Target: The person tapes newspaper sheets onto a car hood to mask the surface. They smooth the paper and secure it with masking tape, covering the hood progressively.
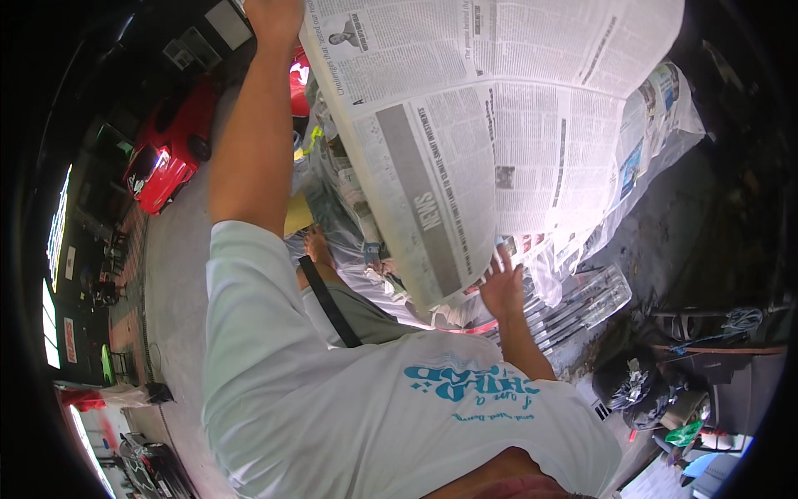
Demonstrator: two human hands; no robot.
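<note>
A wide, printed newspaper sheet (532, 125) is spread in front of me, covering much of what lies behind it. My left arm is stretched far forward, and my left hand (274, 18) is beside the sheet's far left corner; the top of the picture cuts off its fingers. Close to my body, my right hand (504, 287) is at the sheet's near edge with fingers spread. Behind and under the sheet are more newspapers (657, 108) and clear plastic sheeting (611, 218) over a bulky form. What they cover is hidden.
Left of me stands a red car (162, 162) on the grey floor (179, 287). A plastic-wrapped bundle of bars (582, 308) lies beyond my right forearm. Black bags (636, 382) and a rack with blue rope (740, 320) are at the right. My bare foot (316, 247) is beside the sheeting.
</note>
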